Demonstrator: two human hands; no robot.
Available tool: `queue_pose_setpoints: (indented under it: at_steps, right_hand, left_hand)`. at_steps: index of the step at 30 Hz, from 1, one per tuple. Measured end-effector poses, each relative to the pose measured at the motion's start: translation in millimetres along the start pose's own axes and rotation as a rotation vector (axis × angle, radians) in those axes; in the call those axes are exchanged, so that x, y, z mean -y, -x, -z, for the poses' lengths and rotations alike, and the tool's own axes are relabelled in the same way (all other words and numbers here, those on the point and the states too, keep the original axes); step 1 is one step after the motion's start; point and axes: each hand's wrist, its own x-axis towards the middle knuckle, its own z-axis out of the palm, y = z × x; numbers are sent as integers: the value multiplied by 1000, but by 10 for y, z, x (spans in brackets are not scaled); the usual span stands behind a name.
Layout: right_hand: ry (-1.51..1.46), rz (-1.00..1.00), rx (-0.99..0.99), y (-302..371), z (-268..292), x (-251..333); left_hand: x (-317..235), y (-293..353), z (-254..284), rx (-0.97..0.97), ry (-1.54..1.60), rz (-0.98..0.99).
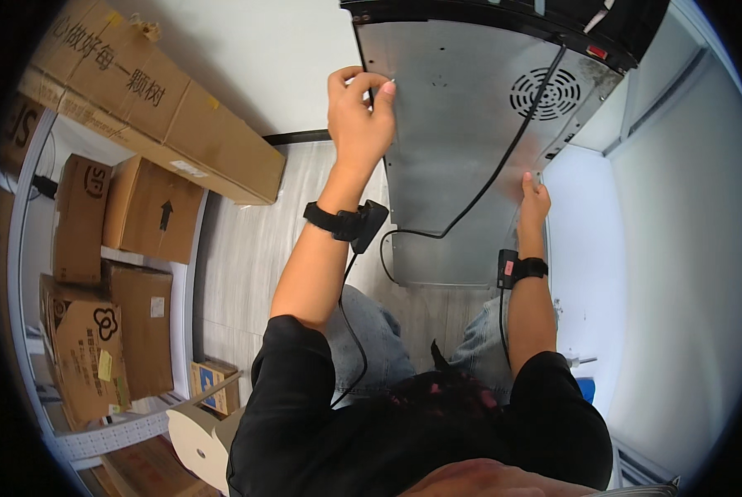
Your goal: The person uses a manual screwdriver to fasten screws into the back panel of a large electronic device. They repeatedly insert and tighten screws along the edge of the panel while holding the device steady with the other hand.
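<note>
A tall appliance with a grey sheet-metal back panel (445,157) stands upright before my knees, under a black top part. My left hand (361,116) is at the panel's upper left edge. Its fingers are curled and the thumb tip rests by the edge; a small bright spot shows there, too small to name. Lower down on the right side, my right hand (534,207) grips the panel's edge, thumb on the metal and the other fingers mostly hidden. A black power cord (503,157) hangs from the top across the panel and loops at the lower left.
Left of me, a metal shelf (114,435) holds several cardboard boxes (151,207). A long carton (168,116) stands by the wall behind it. A beige roll (197,447) is near my left elbow. A white wall (686,207) closes the right side. Cables run from both wrist straps.
</note>
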Motion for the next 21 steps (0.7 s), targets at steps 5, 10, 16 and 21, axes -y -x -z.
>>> queue_pose_setpoints:
  at_steps: [5, 10, 16, 21]
  right_hand:
    - [-145, -26, -40, 39, -94, 2]
    - [-212, -34, -32, 73, -104, 61]
    - [-215, -56, -87, 95, -152, 65]
    - [-167, -62, -98, 95, -136, 66]
  left_hand:
    - [-20, -6, 43, 13, 5, 10]
    - [-112, -26, 76, 3, 20, -22]
    - [-108, -54, 92, -3, 45, -17]
    - [-180, -90, 132, -40, 93, -28]
